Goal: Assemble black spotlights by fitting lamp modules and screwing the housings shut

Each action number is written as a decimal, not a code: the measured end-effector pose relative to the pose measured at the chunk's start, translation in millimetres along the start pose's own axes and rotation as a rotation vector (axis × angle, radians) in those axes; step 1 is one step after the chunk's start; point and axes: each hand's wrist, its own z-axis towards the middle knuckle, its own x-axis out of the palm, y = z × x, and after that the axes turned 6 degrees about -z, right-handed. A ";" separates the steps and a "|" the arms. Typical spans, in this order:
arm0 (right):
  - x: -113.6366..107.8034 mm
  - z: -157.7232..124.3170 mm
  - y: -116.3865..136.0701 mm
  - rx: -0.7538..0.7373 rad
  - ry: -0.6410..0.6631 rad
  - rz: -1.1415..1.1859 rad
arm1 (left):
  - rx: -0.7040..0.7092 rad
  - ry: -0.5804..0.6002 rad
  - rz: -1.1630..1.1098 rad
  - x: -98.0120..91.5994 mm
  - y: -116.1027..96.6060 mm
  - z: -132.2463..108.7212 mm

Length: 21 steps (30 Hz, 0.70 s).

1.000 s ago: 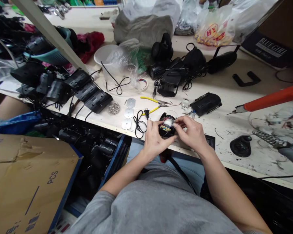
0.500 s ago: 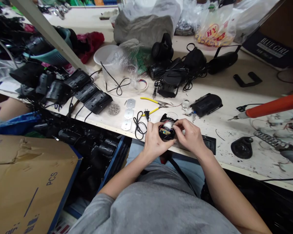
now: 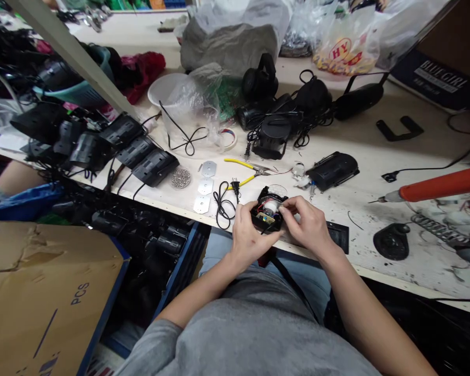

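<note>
My left hand [image 3: 250, 232] cradles a round black plastic housing [image 3: 267, 216] from below and from the near side. The housing is open, with a small circuit board, red wires and a silvery round part inside. The fingers of my right hand [image 3: 303, 222] pinch at that silvery part from the right. A clear round lens [image 3: 278, 190] lies just beyond the housing. To the left of my left hand lie a black cord with a two-pin plug [image 3: 235, 185] and yellow-handled pliers [image 3: 247, 169].
Several slotted metal plates [image 3: 206, 187] and a heap of small screws [image 3: 180, 177] lie nearby. Black lamp housings and cords crowd the bench, with an orange-handled soldering iron [image 3: 442, 185] at right. A cardboard box [image 3: 43, 292] stands at lower left, below the bench edge.
The housing now shows its board and wires more openly, and it sits a little lower and more level in my hands. My right fingers have shifted on the silvery part.
</note>
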 end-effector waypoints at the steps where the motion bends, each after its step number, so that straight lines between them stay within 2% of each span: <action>1: 0.3 -0.3 -0.3 -0.001 -0.007 0.014 | -0.001 0.005 0.007 0.1 0.5 0.2; 6: 0.0 0.9 1.6 -0.073 -0.009 -0.002 | 0.020 0.045 0.058 -0.4 5.2 1.3; 11: -0.5 6.4 2.8 -0.106 0.010 -0.019 | 0.033 0.026 0.048 -1.2 8.9 2.8; 17: 2.3 8.9 -1.1 -0.129 -0.032 -0.024 | 0.020 0.018 0.032 -1.5 9.0 6.6; 21: 8.0 5.0 -2.2 -0.133 -0.109 -0.050 | -0.013 0.019 0.035 -1.7 5.6 8.4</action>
